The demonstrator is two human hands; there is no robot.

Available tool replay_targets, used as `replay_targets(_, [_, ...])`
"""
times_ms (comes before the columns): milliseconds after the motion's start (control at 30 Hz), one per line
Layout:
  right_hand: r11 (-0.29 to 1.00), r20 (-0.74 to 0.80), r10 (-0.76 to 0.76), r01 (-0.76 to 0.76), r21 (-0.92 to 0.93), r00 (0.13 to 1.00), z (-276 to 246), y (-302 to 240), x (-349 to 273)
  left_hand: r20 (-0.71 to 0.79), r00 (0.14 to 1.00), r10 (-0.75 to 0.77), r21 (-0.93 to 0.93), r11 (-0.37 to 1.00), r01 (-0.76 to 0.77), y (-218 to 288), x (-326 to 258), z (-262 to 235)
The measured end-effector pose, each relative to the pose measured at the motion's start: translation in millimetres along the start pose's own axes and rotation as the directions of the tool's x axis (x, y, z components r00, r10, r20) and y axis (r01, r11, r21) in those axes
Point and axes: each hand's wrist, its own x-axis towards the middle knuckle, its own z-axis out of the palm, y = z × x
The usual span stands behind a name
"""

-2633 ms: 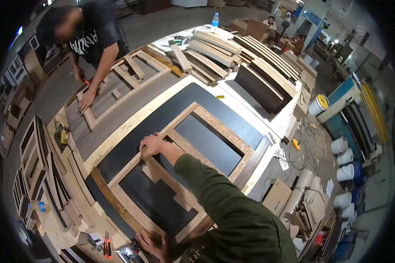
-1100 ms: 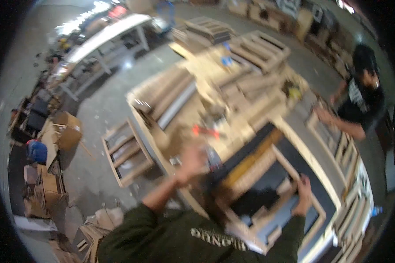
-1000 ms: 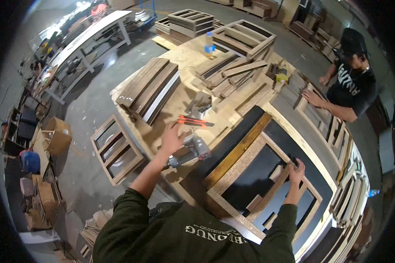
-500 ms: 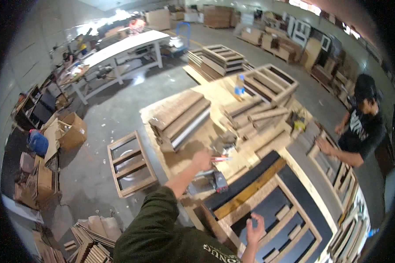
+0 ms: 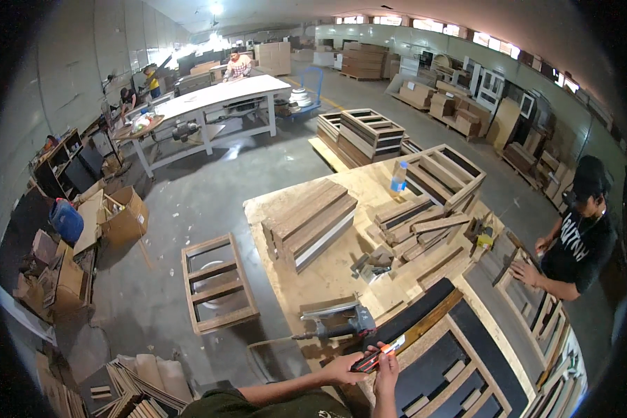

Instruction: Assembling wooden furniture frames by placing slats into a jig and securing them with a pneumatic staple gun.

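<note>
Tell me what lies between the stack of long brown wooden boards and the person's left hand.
In the head view, a grey power drill lies there on the light wooden tabletop.

Left grip and right grip (lately on the frame) now hold the orange cutter off the tabletop.

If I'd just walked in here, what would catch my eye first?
Probably the bright orange-and-black tool, low in the middle, held between the person's left hand and right hand. Just beyond it, a power drill lies on the pale wooden worktable. Over on the right, a co-worker in a black shirt stands out.
</note>
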Motion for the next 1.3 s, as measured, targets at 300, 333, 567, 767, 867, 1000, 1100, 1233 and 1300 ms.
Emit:
replay_targets(300, [0.993, -0.014, 0.102, -0.101, 0.063, 0.995, 6, -10, -18, 0.159, 0.983, -0.097, -0.284, 0.948, 0.140, 17, -17, 0])
replay_targets(333, [0.994, -0.011, 0.103, -0.102, 0.040, 0.995, 3, -9, -18, 0.140, 0.987, -0.073, -0.214, 0.972, 0.102, 11, -14, 3])
replay_targets(567, [0.988, 0.076, 0.153, -0.153, -0.015, 0.985, 25, -40, -16, 0.011, 0.995, -0.102, -0.527, 0.845, 0.093, 43, -15, 0])
replay_targets(767, [0.988, 0.044, 0.085, -0.090, 0.129, 0.995, 13, -30, -18, 0.099, 0.980, -0.173, -0.425, 0.883, 0.199, 49, -5, 9])
replay_targets(867, [0.984, 0.027, 0.094, -0.097, 0.147, 0.995, 6, -25, -25, 0.063, 0.983, -0.173, -0.418, 0.890, 0.183, 51, -7, 13])
replay_targets(1000, [0.967, -0.051, 0.138, -0.124, 0.224, 0.989, -4, -19, -34, 0.169, 0.965, -0.202, -0.439, 0.861, 0.258, 45, -2, 26])
replay_targets(1100, [0.988, -0.077, 0.097, -0.086, 0.132, 0.992, -9, -20, -37, 0.204, 0.959, -0.199, -0.420, 0.867, 0.269, 45, -1, 29])
replay_targets(1233, [0.992, -0.086, 0.072, -0.062, 0.110, 0.994, -10, -20, -38, 0.210, 0.964, -0.161, -0.423, 0.874, 0.238, 43, -1, 32])
replay_targets(1300, [0.981, -0.050, 0.086, -0.076, 0.177, 0.995, -7, -24, -39, 0.210, 0.967, -0.143, -0.455, 0.861, 0.227, 48, -1, 30])
